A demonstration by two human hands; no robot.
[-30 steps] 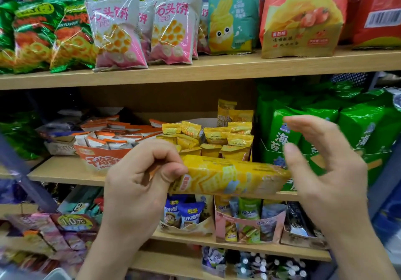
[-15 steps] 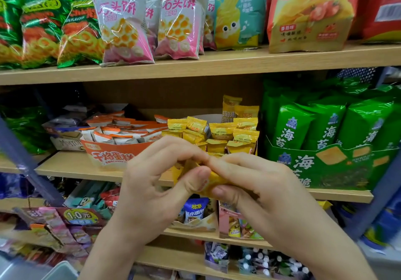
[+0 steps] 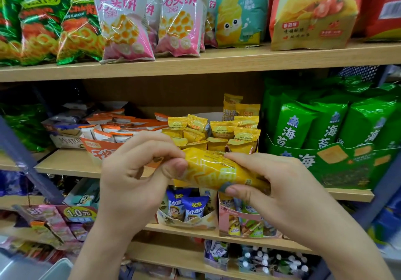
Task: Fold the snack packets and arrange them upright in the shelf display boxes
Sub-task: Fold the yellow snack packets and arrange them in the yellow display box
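Note:
I hold a yellow snack packet [image 3: 213, 171] lengthwise in front of the middle shelf. My left hand [image 3: 132, 177] pinches its left end between thumb and curled fingers. My right hand [image 3: 275, 190] grips its right part, index finger along the top and thumb pressed under it. Right behind the packet stands a display box of yellow packets [image 3: 219, 134], most of them upright. To its left an orange display box [image 3: 99, 149] holds white-and-orange packets lying at a slant.
A green seaweed-snack display box [image 3: 332, 162] fills the middle shelf on the right. Big chip bags [image 3: 123, 19] line the wooden top shelf [image 3: 217, 60]. The lower shelf carries small boxes with blue packets [image 3: 188, 208] and pink-boxed sticks [image 3: 243, 223]. A blue metal upright [image 3: 23, 156] slants at left.
One second ago only my left hand held the stretched packet, right hand open beside it. The hands then met over the crumpled packet and have drawn apart, the right hand gripping its right part.

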